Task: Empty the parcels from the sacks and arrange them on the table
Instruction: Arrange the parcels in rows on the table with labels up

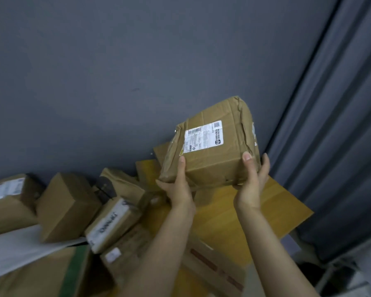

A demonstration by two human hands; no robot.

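Starting at my far left: a heap of parcels (pixel 66 206) is crowded against the grey wall (pixel 116 61), boxes tipped at all angles, one with a white label (pixel 111 224) leaning toward me. No room there, I'd say.

The left hand (pixel 178 187) grips the lower left corner of the carried box, thumb up on the near face and fingers wrapped underneath.

Between the hands is the carried box (pixel 210 146) itself, a crumpled brown carton, lifted clear of everything and tilted so its shipping label faces me. It looks about as wide as it is deep, so I can't pick out a long axis; its width runs hand to hand.

The right hand (pixel 253 183) clamps the lower right corner, thumb on the front and fingers curled round the side.

This is what the move turns on: the bare wood of the table (pixel 276 211) lies just below the box and off to the right, on the right hand's side, before the curtain (pixel 341 146). My call is straight down, with a slight drift right.
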